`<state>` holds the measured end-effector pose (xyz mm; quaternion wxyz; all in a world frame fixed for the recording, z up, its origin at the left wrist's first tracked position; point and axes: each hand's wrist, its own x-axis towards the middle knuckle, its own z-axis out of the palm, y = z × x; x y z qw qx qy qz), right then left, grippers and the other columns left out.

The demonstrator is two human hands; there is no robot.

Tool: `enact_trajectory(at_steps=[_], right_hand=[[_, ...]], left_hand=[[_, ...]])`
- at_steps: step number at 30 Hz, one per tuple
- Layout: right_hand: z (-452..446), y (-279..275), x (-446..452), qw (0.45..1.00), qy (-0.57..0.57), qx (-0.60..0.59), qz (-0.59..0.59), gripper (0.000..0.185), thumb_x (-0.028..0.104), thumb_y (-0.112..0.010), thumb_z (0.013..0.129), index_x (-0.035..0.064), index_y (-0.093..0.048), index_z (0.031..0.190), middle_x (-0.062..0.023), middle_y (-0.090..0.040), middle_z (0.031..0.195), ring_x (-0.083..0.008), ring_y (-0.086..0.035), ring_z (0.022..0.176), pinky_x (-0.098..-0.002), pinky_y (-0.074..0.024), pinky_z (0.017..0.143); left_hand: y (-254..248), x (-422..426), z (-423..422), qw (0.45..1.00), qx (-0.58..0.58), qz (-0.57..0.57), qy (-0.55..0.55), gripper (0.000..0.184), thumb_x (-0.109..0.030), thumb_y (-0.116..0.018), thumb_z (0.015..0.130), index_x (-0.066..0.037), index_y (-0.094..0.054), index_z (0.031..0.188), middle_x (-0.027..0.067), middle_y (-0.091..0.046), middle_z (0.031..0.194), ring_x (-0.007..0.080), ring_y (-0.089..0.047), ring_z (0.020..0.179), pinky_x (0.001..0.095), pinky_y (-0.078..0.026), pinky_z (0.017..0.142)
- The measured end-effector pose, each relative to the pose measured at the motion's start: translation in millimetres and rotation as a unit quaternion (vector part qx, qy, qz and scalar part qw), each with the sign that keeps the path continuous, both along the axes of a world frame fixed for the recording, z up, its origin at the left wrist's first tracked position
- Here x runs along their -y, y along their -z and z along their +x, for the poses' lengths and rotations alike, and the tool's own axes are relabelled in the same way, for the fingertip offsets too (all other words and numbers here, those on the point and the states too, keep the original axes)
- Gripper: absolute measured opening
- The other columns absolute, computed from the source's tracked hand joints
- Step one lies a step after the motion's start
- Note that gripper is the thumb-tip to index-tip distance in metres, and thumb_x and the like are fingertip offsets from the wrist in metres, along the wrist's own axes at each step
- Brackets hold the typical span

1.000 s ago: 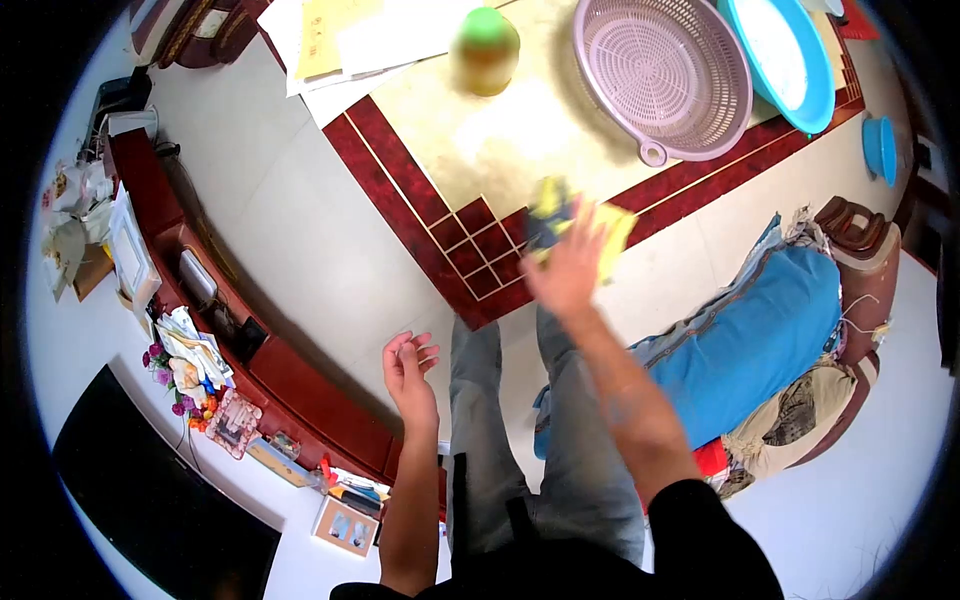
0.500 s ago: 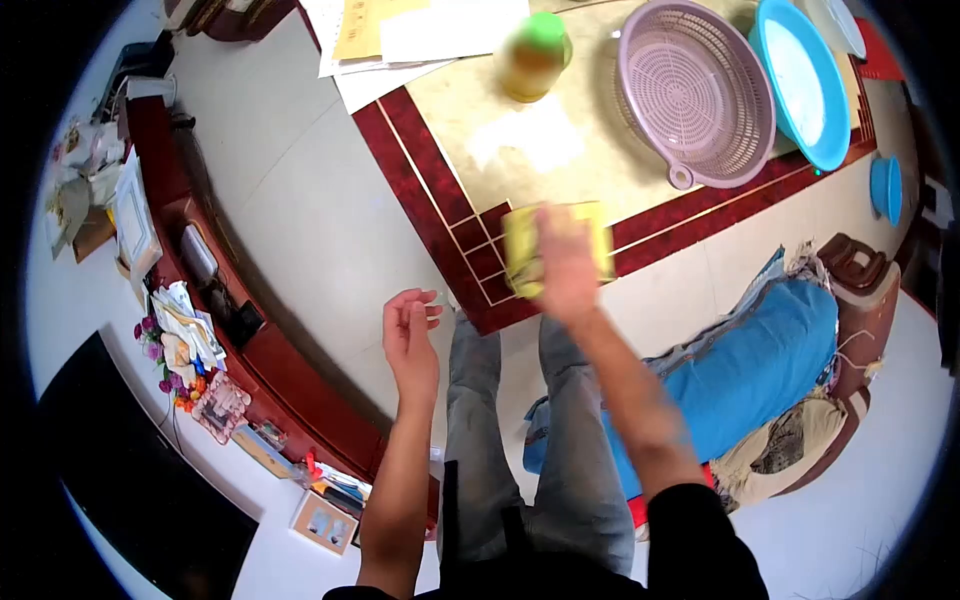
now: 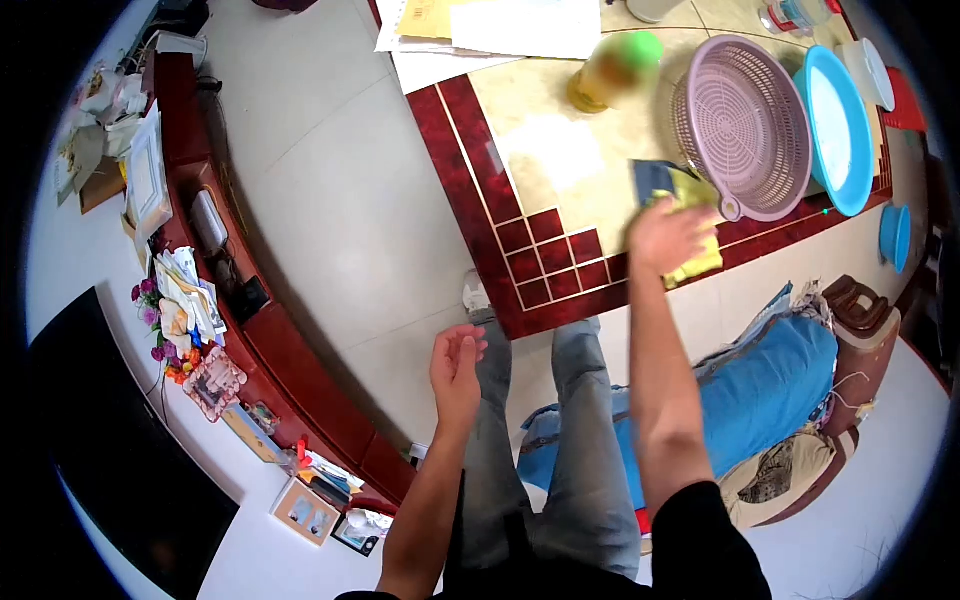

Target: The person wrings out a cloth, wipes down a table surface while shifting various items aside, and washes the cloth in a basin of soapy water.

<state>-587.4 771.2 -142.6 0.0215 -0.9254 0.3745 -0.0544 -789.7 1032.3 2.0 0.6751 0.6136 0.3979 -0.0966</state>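
Note:
On the near edge of the tabletop (image 3: 545, 190), my right hand (image 3: 670, 237) presses down on a yellow cloth (image 3: 697, 262) with a dark grey patch at its far corner. The fingers are slightly blurred and partly lie over the cloth. A purple plastic colander (image 3: 735, 120) stands just beyond the cloth, its handle tab close to my fingers. My left hand (image 3: 458, 375) hangs in the air in front of the table's near corner, holding nothing, with fingers loosely bent. A bottle with a green cap (image 3: 615, 72) stands farther back, blurred.
Right of the colander are a blue basin (image 3: 838, 130) and a white bowl (image 3: 868, 75). Papers and envelopes (image 3: 500, 30) lie at the table's far left. A bench with a blue cover (image 3: 740, 400) is at the right, a dark red cabinet (image 3: 310, 385) at the left.
My right hand has moved right along the table edge with the yellow cloth, up to the colander. My left hand has shifted slightly right and down. The camera view has shifted too.

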Motion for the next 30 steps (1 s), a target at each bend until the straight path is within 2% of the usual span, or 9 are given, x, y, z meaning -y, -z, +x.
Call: enact_trajectory(at_steps=[4, 7, 13, 18, 19, 22, 25, 28, 30], right_hand=[[5.1, -25.1, -126.7, 0.976, -0.208, 0.034, 0.06, 0.083, 0.043, -0.051, 0.099, -0.0052, -0.025, 0.161, -0.021, -0.024, 0.17, -0.0456, -0.018, 0.157, -0.0599, -0.0131, 0.127], [-6.1, -44.0, -176.3, 0.889, -0.443, -0.028, 0.114, 0.079, 0.045, -0.052, 0.098, 0.0027, -0.032, 0.161, -0.0118, -0.03, 0.169, -0.0365, -0.023, 0.157, -0.0555, -0.0139, 0.129], [-60.0, -65.7, -127.8, 0.729, -0.639, -0.07, 0.234, 0.073, 0.039, -0.062, 0.094, 0.0071, -0.042, 0.157, -0.0087, -0.037, 0.166, -0.0327, -0.031, 0.154, -0.0538, -0.0208, 0.127], [-131.2, -71.9, -32.8, 0.786, -0.564, -0.168, 0.189, 0.076, 0.041, -0.064, 0.095, 0.0034, -0.041, 0.157, -0.0148, -0.038, 0.165, -0.0389, -0.028, 0.155, -0.0591, -0.0193, 0.125], [-140.6, -71.8, -18.2, 0.796, -0.552, -0.176, 0.172, 0.076, 0.045, -0.06, 0.097, 0.0067, -0.039, 0.159, -0.0108, -0.036, 0.167, -0.0341, -0.024, 0.158, -0.0568, -0.0152, 0.127], [-144.7, -75.8, -5.8, 0.791, -0.558, -0.186, 0.17, 0.079, 0.042, -0.065, 0.095, 0.0005, -0.039, 0.157, -0.0183, -0.036, 0.165, -0.0418, -0.024, 0.156, -0.0606, -0.0168, 0.126], [-137.7, -74.1, -27.1, 0.803, -0.548, -0.19, 0.14, 0.087, 0.048, -0.064, 0.095, -0.0037, -0.033, 0.159, -0.022, -0.029, 0.168, -0.0457, -0.019, 0.157, -0.0631, -0.0135, 0.125], [-101.3, -67.5, -71.7, 0.807, -0.546, -0.173, 0.143, 0.094, 0.054, -0.06, 0.097, -0.0057, -0.026, 0.161, -0.0233, -0.021, 0.17, -0.0475, -0.012, 0.158, -0.0648, -0.0081, 0.125], [-65.4, -60.9, -106.2, 0.814, -0.535, -0.17, 0.147, 0.1, 0.062, -0.054, 0.098, -0.0056, -0.02, 0.162, -0.0237, -0.016, 0.172, -0.0469, -0.006, 0.159, -0.0653, -0.0019, 0.125]], left_hand=[[0.7, -10.5, -10.4, 1.0, 0.01, -0.006, -0.023, 0.019, -0.015, -0.053, 0.11, -0.002, -0.058, 0.123, 0.0093, -0.069, 0.117, 0.0141, -0.063, 0.101, 0.0292, -0.051, 0.09], [-3.4, -11.8, -4.5, 1.0, 0.001, 0.004, -0.024, 0.019, -0.014, -0.052, 0.11, -0.002, -0.058, 0.124, 0.0092, -0.069, 0.118, 0.0139, -0.063, 0.101, 0.0289, -0.051, 0.09], [9.1, -6.6, 23.6, 0.999, 0.033, 0.011, -0.012, 0.017, -0.014, -0.053, 0.109, -0.003, -0.06, 0.119, 0.0091, -0.07, 0.117, 0.0152, -0.065, 0.097, 0.0319, -0.053, 0.087], [40.9, -12.4, 45.5, 0.995, 0.063, 0.055, 0.052, 0.027, -0.009, -0.054, 0.106, -0.002, -0.059, 0.132, 0.0093, -0.067, 0.128, 0.0189, -0.064, 0.114, 0.0328, -0.051, 0.099], [48.1, -15.0, 48.3, 0.99, 0.079, 0.082, 0.084, 0.031, -0.009, -0.055, 0.106, -0.003, -0.058, 0.136, 0.0102, -0.066, 0.133, 0.0208, -0.064, 0.119, 0.0334, -0.05, 0.102], [47.8, -24.4, 70.5, 0.951, 0.081, 0.216, 0.204, 0.044, -0.008, -0.057, 0.103, -0.003, -0.053, 0.147, 0.0172, -0.054, 0.153, 0.0301, -0.049, 0.144, 0.0375, -0.037, 0.119], [46.1, -33.4, 76.4, 0.953, 0.026, 0.154, 0.259, 0.055, -0.009, -0.06, 0.099, -0.005, -0.048, 0.153, 0.0214, -0.04, 0.163, 0.0354, -0.04, 0.151, 0.0397, -0.033, 0.122], [64.3, -33.3, 62.7, 0.925, 0.055, 0.2, 0.318, 0.062, -0.007, -0.06, 0.096, -0.005, -0.045, 0.155, 0.0239, -0.038, 0.162, 0.0376, -0.039, 0.15, 0.0447, -0.032, 0.123], [61.0, -33.4, 66.2, 0.887, 0.027, 0.257, 0.382, 0.068, -0.008, -0.059, 0.09, -0.002, -0.042, 0.155, 0.0227, -0.035, 0.164, 0.0373, -0.042, 0.147, 0.0547, -0.034, 0.121]])
